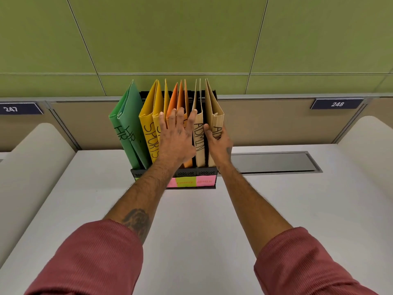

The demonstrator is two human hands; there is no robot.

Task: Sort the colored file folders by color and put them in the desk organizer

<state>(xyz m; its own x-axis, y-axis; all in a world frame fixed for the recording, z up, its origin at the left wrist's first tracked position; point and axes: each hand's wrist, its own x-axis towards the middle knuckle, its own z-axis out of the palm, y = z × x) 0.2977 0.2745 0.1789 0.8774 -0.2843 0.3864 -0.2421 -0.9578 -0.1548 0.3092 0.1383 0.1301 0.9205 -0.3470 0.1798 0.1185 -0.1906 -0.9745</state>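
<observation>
A black desk organizer (174, 173) stands on the white desk (191, 231), backed against the green wall panel (191, 39); every folder stands in it, spine toward the person. From the organizer's left end to its right end come green folders (129, 135) marked HR, leaning leftward; yellow folders (148, 128) marked SPORTS; orange folders (174, 99); and tan folders (199, 137) marked ADMIN. The left hand (177, 135) lies flat against the orange spines at the organizer's middle, fingers straight and slightly spread, its rightmost digit touching the left tan spine. The right hand (219, 141) grips the rightmost tan folder (217, 116) at the organizer's right end, thumb on its left face, fingers curled round its right side and mostly hidden. Sticky notes (204, 182) line the organizer's front; a grey hatch (274, 162) sits in the desk just right of the organizer; both forearms wear red sleeves (95, 258).
</observation>
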